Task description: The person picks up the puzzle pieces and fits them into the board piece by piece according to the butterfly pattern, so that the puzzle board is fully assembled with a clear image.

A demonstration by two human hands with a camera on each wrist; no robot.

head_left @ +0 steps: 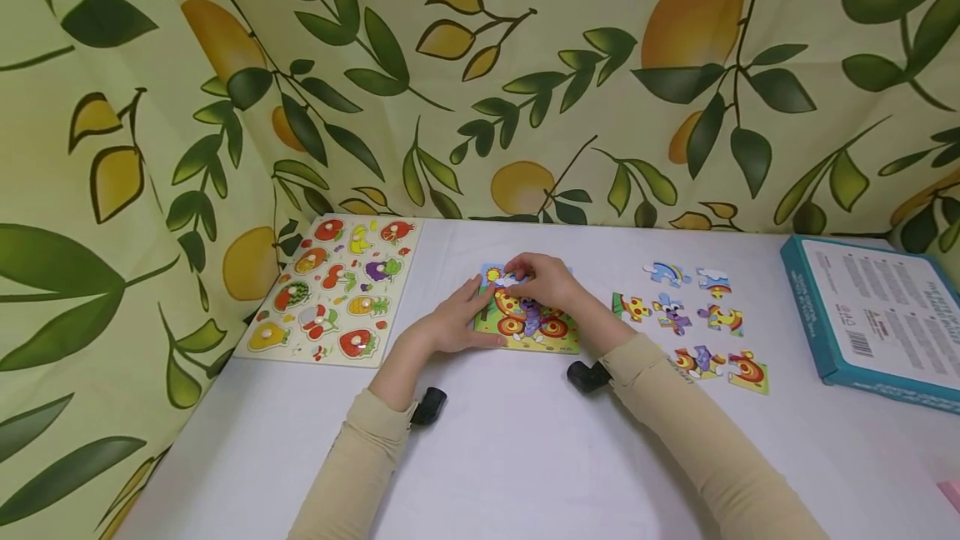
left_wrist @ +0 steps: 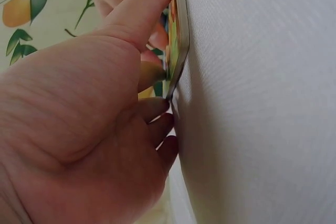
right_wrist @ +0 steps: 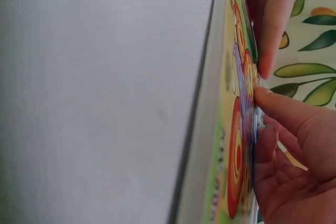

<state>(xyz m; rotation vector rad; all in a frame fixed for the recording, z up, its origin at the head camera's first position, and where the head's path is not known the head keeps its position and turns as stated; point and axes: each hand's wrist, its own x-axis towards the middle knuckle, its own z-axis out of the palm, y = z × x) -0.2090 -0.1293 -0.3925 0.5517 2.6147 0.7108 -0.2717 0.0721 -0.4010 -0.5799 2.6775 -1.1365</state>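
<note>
A jigsaw puzzle board with a colourful butterfly picture lies on the table between both hands. Beside its left edge is my left hand, with the thumb along the near edge and the fingers stretched over the left side. The left wrist view shows its thumb against the board's edge. Over the upper middle of the board, my right hand pinches a puzzle piece with a white cloud on blue, down at the picture. The fingers partly hide that piece. In the right wrist view, the right thumb touches the picture surface.
Several loose puzzle pieces lie right of the board. A fruit peg puzzle lies at the left, and a teal-edged box at the right. A patterned curtain hangs behind the white table. Something pink shows at the right edge.
</note>
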